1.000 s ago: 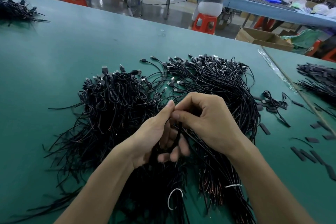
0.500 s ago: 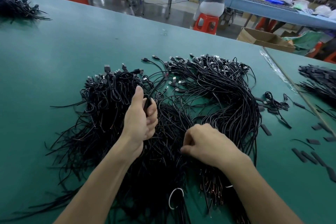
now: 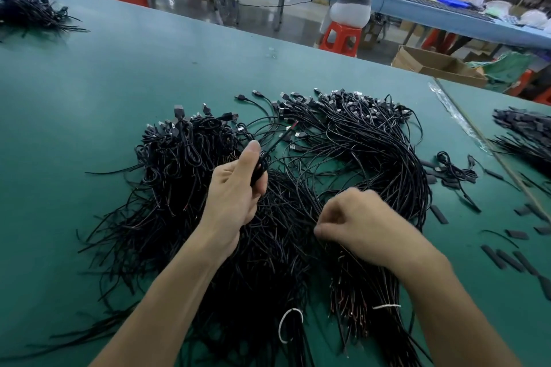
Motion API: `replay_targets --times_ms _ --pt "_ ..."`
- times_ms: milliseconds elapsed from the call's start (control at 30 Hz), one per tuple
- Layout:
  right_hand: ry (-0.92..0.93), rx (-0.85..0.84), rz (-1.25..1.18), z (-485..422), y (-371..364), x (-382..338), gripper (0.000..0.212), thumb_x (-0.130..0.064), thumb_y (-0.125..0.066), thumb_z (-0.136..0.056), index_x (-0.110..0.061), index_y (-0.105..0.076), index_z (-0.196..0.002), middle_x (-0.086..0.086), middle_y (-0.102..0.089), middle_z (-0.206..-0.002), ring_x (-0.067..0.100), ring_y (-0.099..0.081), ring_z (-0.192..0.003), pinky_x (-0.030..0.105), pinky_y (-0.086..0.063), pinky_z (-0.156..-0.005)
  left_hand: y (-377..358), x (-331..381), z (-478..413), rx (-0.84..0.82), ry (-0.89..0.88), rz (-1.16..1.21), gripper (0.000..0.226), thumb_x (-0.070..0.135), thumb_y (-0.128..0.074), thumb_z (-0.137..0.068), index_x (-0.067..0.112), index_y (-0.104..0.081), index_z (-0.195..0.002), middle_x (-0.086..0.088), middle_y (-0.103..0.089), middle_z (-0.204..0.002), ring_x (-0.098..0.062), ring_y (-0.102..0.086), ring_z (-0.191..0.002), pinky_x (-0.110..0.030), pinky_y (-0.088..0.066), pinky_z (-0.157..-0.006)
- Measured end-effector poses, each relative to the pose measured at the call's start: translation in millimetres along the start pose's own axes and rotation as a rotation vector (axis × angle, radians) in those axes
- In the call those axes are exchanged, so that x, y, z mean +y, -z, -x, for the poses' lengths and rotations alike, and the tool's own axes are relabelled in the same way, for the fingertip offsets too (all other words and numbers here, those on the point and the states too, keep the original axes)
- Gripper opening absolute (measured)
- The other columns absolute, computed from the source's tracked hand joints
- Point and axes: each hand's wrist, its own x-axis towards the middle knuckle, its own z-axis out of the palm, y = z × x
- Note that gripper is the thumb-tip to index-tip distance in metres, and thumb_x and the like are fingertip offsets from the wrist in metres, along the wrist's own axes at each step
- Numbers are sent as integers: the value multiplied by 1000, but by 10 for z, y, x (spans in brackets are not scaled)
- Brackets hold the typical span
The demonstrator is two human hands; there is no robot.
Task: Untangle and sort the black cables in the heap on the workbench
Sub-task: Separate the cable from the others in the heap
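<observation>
Head camera: we look down on a green workbench (image 3: 119,83) with the heap of black cables (image 3: 357,143) spread across its middle, plug ends mostly toward the far side and bare ends toward us. Our left hand (image 3: 235,197) is over the heap's centre, its fingers curled round a black cable (image 3: 259,168) with the thumb upright against it. The cable's free end runs up and right to a blurred reddish tip. Our right hand (image 3: 366,220) rests low on the near right part of the heap, knuckles up and fingers curled under. The fingertips are hidden, so we cannot tell whether they pinch any strand. Two white ties (image 3: 290,325) show near the bottom, partly buried in cables. A smaller cable pile (image 3: 26,12) lies far left and another (image 3: 524,134) is cut off by the right edge. Short black sleeve pieces (image 3: 504,256) lie scattered to the right.
</observation>
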Motion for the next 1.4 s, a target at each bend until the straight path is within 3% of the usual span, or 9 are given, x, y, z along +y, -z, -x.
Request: replay_targets --times_ms 200,433,500,633,733,867,1000,1167,1400 --pt "293 440 -541 57 141 -249 7 -23 -73 -88 -28 -74 -83 -12 -69 -71 2 -59 -60 15 -46 -56 -33 16 54 -233 8 -102 46 51 -48 -93 21 -68 -63 5 -37 -44 -9 -23 -32 -15 -21 -36" --pt "447 312 -508 62 14 -337 32 -3 -63 -88 -30 -78 -94 -18 -71 -82 5 -64 -69 18 -49 -61 -156 58 161 -349 -59 -97 40 16 -25 -110 6 -60 -127 20 -58 -50 6 -49 -38 -5 -33 -39" --pt "460 280 -533 67 37 -308 32 -3 -63 -88 -31 -78 -96 -26 -72 -89 0 -68 -79 14 -52 -70 -185 86 197 -347 -79 -94 44 14 -20 -110 1 -60 -126 21 -57 -48 10 -52 -41 -1 -35 -43" --pt "320 207 -583 49 46 -255 8 -28 -67 -94 -27 -74 -91 -1 -68 -72 16 -59 -62 48 -51 -62 -194 88 181 -228 -118 -46 48 35 -26 -107 17 -69 -116 14 -48 -42 1 -37 -32 -12 -29 -36" --pt "216 67 -699 59 22 -224 23 -35 -65 -94 -19 -68 -78 3 -48 -61 19 -38 -56 37 -33 -51 -164 69 155 -180 -163 -46 53 49 -28 -104 24 -75 -111 8 -35 -41 -4 -27 -33 -15 -24 -37" --pt "169 30 -906 90 32 -244 17 -21 -65 -94 -18 -74 -80 -5 -58 -62 6 -49 -57 17 -40 -52 -120 48 127 -199 -167 -1 56 50 -26 -103 25 -76 -109 8 -33 -40 -7 -22 -32 -16 -24 -40" --pt "254 228 -685 96 47 -273 9 -19 -71 -91 -24 -78 -86 4 -64 -68 13 -50 -58 36 -45 -57 -120 28 127 -223 -165 51 54 57 -34 -96 25 -76 -107 6 -37 -41 -8 -23 -31 -14 -26 -39" --pt "341 391 -385 140 37 -367 16 -16 -71 -90 -29 -78 -96 -16 -63 -88 1 -60 -84 10 -45 -72 -177 3 139 -206 -145 75 50 56 -38 -92 27 -78 -97 8 -49 -49 -3 -35 -36 -14 -29 -38" --pt "373 507 -188 138 -78 -467 15 -17 -63 -95 -23 -76 -100 -6 -57 -88 10 -56 -81 27 -51 -70 -211 -50 130 -23 -14 13 60 73 -33 -88 36 -78 -101 1 -43 -52 -5 -37 -41 -17 -31 -39"
